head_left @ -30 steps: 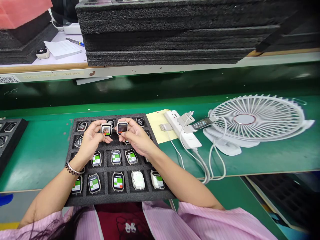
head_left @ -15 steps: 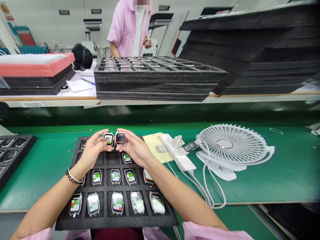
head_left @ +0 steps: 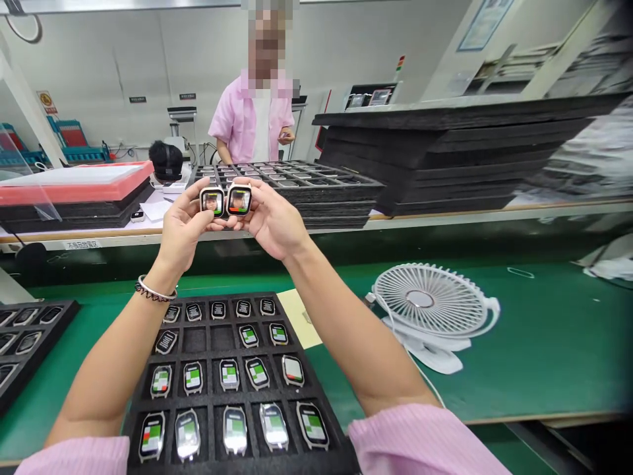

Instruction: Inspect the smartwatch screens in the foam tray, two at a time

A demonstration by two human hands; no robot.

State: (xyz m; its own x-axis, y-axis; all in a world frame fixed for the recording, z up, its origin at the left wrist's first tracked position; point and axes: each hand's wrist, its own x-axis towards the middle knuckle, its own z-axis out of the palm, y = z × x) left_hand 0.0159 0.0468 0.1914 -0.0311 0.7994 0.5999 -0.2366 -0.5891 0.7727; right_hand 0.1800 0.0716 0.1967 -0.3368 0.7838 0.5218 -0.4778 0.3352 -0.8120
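My left hand (head_left: pixel 185 221) grips a smartwatch (head_left: pixel 212 202) without a strap, its lit screen facing me and the thumb at its lower edge. Close beside it, a second smartwatch (head_left: pixel 239 199) is held in my right hand (head_left: pixel 274 218), also screen toward me. Both are raised above the table, level with the shelf behind. Below them lies a black foam tray (head_left: pixel 210 389) with rows of watch cases, many showing green and white screens. Two pockets (head_left: pixel 208 338) in its second row from the back hold no watch.
Right of the tray stands a white fan (head_left: pixel 430 300) with a cable, near a yellow sheet (head_left: pixel 299 316). Another watch tray (head_left: pixel 37 343) is at the left. Stacked foam trays (head_left: pixel 420 158) fill the shelf, with a person in a pink shirt (head_left: pixel 254 125) behind.
Both hands have lifted the two watches up and away from the tray, to shelf height. The view has tilted upward, and the right watch's screen now shows a brighter picture.
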